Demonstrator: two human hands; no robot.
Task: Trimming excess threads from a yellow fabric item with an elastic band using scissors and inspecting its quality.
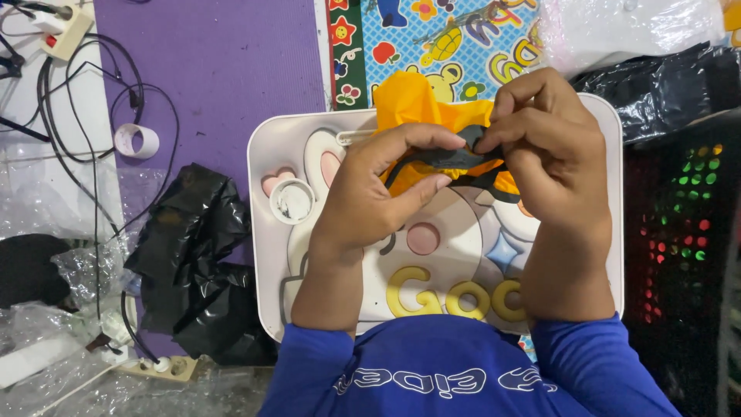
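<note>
Much of the black strap point(451, 158) is covered: both hands close over its middle, so only a short dark stretch shows between them, plus thin black loops that trail out below toward the left and right. What the strap is fixed to cannot be made out. Behind it sits a crumpled orange plastic bag point(413, 100), its lower half hidden by the knuckles. The small white desk point(266, 255) with a cartoon rabbit print is largely blocked by the forearms and the blue sleeves; its near edge is lost under the person's blue shirt, and the yellow raised letters on it are cut off by the right wrist.

The left hand point(370, 201) pinches the strap, thumb on top and the fingers point(421, 189) curled under it, clenched on the strap's left part. The right hand point(552, 147) grips the strap's right end, fingers folded down over it, so the contact itself is hidden. The strap runs roughly level between the two hands, held just above the desk's far half and touching the orange bag.

A round white cup holder point(292, 201) is set in the desk's left side, near the left wrist. Left of the desk, on a purple mat point(224, 69), lie crumpled black plastic bags point(193, 262), a roll of white tape point(137, 141) and black cables point(93, 116). More black plastic and a dark box with coloured lights point(687, 208) lie at the right.
</note>
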